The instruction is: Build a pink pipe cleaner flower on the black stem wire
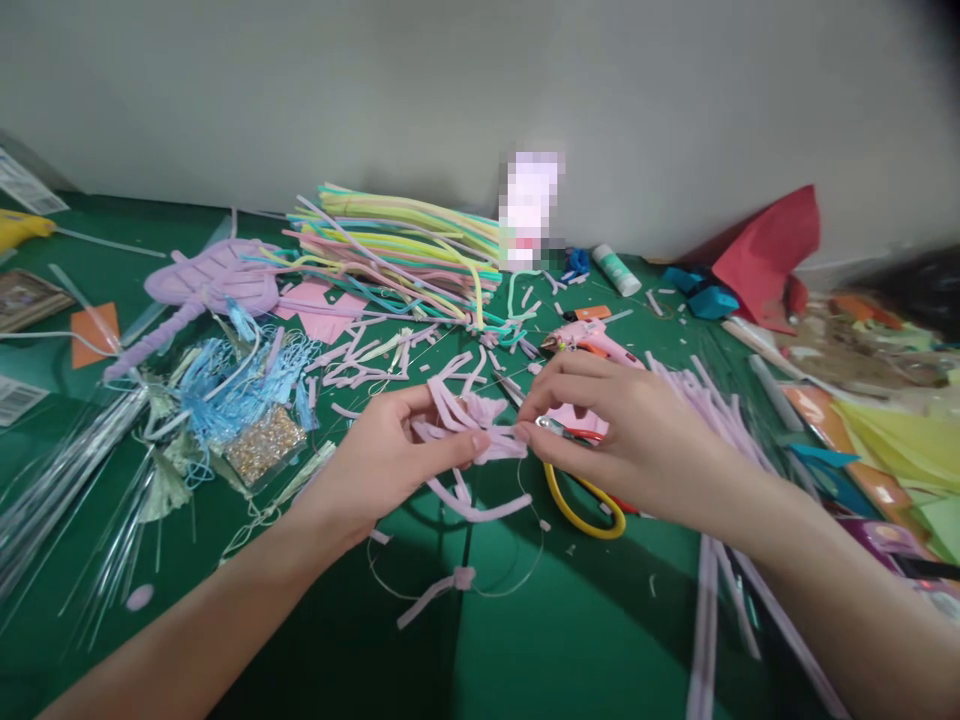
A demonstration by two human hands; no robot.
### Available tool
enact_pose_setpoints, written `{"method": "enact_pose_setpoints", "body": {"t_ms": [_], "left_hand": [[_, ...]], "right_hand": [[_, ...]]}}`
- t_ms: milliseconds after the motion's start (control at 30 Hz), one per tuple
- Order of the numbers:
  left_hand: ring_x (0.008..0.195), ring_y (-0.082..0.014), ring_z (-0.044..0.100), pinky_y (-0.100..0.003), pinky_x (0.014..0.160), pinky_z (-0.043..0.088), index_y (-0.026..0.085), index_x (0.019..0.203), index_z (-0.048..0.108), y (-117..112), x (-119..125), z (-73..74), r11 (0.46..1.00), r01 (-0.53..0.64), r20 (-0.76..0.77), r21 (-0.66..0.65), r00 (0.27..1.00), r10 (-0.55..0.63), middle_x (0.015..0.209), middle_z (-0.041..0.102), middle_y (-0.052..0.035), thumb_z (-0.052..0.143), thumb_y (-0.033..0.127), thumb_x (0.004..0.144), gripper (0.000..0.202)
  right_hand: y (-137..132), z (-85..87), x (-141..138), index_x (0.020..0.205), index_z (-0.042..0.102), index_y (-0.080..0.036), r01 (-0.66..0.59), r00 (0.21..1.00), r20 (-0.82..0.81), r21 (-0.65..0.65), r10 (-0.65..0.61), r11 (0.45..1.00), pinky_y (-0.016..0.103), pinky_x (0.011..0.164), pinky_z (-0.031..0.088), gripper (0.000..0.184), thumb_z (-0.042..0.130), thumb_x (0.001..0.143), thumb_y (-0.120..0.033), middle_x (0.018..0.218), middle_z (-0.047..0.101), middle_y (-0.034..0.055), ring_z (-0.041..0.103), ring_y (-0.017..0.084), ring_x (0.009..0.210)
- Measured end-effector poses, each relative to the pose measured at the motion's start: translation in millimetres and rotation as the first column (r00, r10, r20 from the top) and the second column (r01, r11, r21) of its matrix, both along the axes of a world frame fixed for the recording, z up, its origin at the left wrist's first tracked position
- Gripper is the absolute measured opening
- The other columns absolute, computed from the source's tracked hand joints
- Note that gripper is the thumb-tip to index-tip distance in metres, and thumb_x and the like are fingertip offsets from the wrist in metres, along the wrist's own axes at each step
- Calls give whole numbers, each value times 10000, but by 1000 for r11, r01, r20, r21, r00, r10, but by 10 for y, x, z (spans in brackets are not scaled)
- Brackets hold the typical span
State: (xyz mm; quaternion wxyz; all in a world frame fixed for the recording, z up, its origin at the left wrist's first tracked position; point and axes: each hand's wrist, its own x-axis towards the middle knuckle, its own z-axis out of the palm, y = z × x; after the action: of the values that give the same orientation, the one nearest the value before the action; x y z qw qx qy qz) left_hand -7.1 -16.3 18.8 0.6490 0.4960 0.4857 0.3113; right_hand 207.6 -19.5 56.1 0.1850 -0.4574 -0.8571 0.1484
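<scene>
My left hand (401, 440) is closed around a bundle of bent lilac pipe cleaners (448, 405), thumb along its front. Several loose ends stick up and hang below the fingers. With finger and thumb, my right hand (600, 410) pinches the right-hand tip of the same bundle. Under the hands, a thin wire loop (510, 594) droops with a small lilac pipe cleaner knot (464, 578) on it. Scissors with a yellow and red handle (585, 515) lie just below my right hand, partly hidden by it.
Behind the hands lies a stack of coloured pipe cleaners (405, 235), with a pink glue gun (600, 342) to its right. Blue tassels (225, 375) and a lilac pipe cleaner shape (214, 280) are at left. Long lilac strips (701, 620) lie at right. Cut bits litter the green table (337, 620).
</scene>
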Motion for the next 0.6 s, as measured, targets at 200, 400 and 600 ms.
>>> {"method": "enact_pose_setpoints", "body": {"t_ms": [200,400,600], "left_hand": [[758,-179,671,-266,678,517,190,862,719,7,-4,4,1000,-12,9,6,1000,12,813,730,-16,825,387,722,263],[744,-147,655,-258,728,538,191,857,712,69,-13,-10,994,-106,178,-11,978,107,839,715,-6,827,372,727,251],[715,-142,641,-250,708,543,183,840,720,67,13,-13,997,-78,165,-2,983,77,819,699,-9,828,374,720,250]], "right_hand": [[15,-49,-53,845,618,-196,65,996,-66,1,-65,998,330,781,492,39,615,876,-219,885,645,55,608,189,873],[-19,-318,-51,1159,586,-195,108,616,-517,-691,-594,714,334,766,542,513,630,839,-592,1133,672,114,661,206,974],[-9,-487,-121,926,693,-217,-140,444,-654,-726,-613,673,274,792,512,315,820,715,-414,938,697,4,647,126,834]]}}
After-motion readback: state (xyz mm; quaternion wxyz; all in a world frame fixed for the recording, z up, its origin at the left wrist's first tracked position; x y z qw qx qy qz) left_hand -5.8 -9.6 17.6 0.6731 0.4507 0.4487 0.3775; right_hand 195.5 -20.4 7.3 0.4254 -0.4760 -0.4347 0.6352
